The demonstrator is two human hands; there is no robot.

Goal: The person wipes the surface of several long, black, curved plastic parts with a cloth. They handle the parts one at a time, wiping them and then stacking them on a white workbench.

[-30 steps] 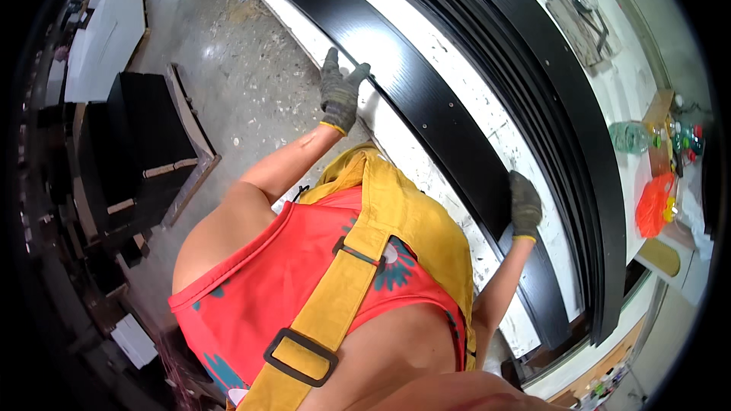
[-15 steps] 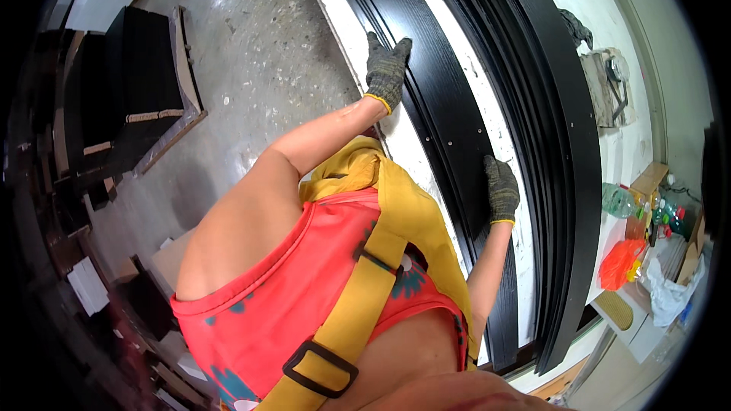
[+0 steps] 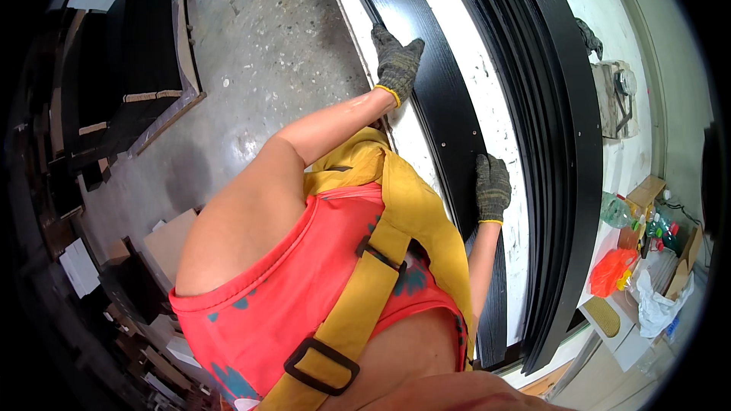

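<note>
Both my hands wear dark grey knitted gloves with yellow cuffs. Between them lies a narrow stack of long black boards (image 3: 445, 80) with a faint wood grain and small holes, on a white-topped bench. My left hand (image 3: 397, 59) clasps the stack's left edge, thumb over the top face and fingers down along the side. Nearer to me, my right hand (image 3: 493, 183) is closed against the right edge, its fingertips partly hidden. The near end of the stack runs beside my right forearm.
A larger stack of black boards (image 3: 560, 99) lies to the right, beyond a strip of white bench top (image 3: 514, 205). Bottles (image 3: 615, 210), an orange-red plastic bag (image 3: 611, 272) and a white bag stand at the far right. Black panels (image 3: 141, 49) are piled on the concrete floor at left.
The narrow stack's left edges, stepped apart before, now lie closer to flush. My right hand has shifted slightly left with the right edge; my left hand has come slightly right and nearer.
</note>
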